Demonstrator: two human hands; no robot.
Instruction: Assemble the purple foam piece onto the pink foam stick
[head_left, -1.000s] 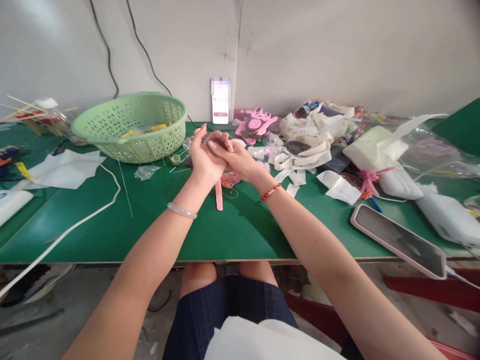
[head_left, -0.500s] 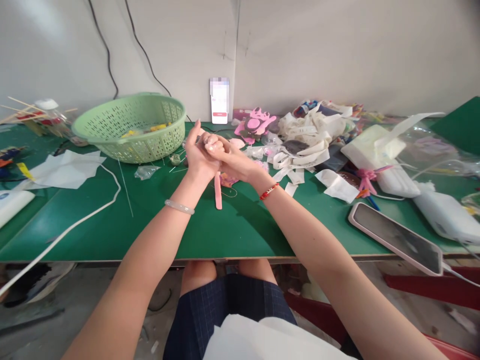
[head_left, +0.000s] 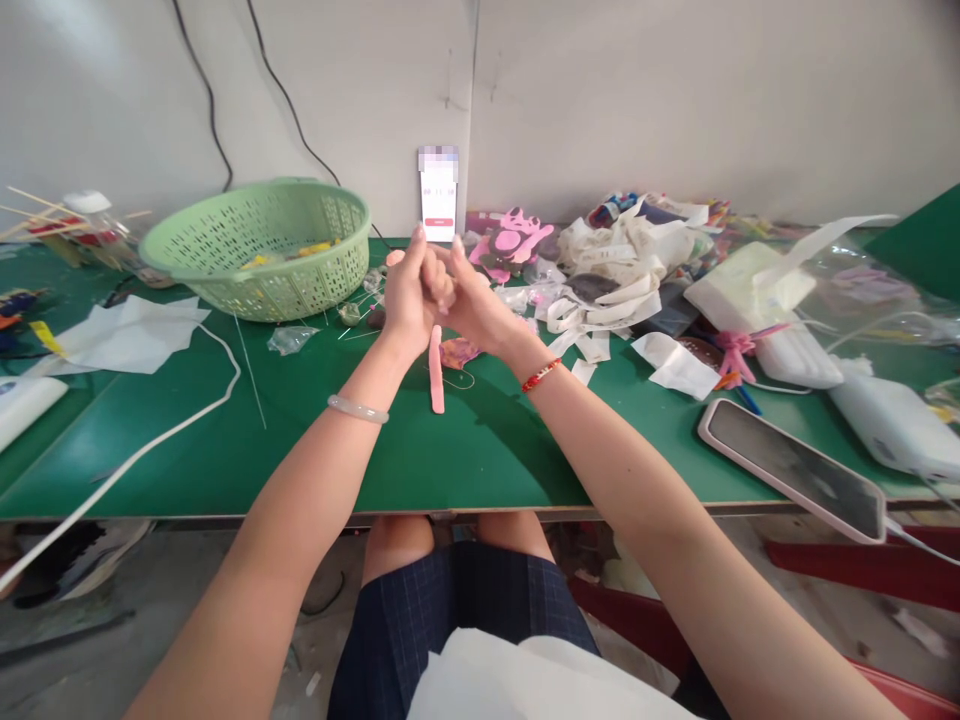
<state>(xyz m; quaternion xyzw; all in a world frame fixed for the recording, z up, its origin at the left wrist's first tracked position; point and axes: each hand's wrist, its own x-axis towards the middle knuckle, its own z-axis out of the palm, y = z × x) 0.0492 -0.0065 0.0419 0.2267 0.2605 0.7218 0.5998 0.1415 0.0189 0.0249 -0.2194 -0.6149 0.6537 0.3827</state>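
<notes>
My left hand (head_left: 409,300), with a pale bangle on its wrist, is raised over the table with the fingers curled in and the thumb up. Against it presses my right hand (head_left: 480,305), a red beaded bracelet below it, its fingers mostly hidden behind the left. Whatever lies between the palms, if anything, is out of sight. Just below the hands are a flat pink strip (head_left: 436,375) and a crumpled orange-pink piece (head_left: 457,352) with a thin thread loop by it. A pink cut-out shape (head_left: 514,242) lies beyond the right hand.
A green basket (head_left: 262,290) with yellow bits stands at the back left. A lit phone (head_left: 439,195) leans on the wall. White scraps (head_left: 619,260) pile up right of centre. Another phone (head_left: 795,470) overhangs the front right edge. A white cable (head_left: 157,447) crosses the left side.
My hands have turned against each other: both thumbs now point up, and the left fingers curl between the palms. Before, the right hand's fingers were folded over the left.
</notes>
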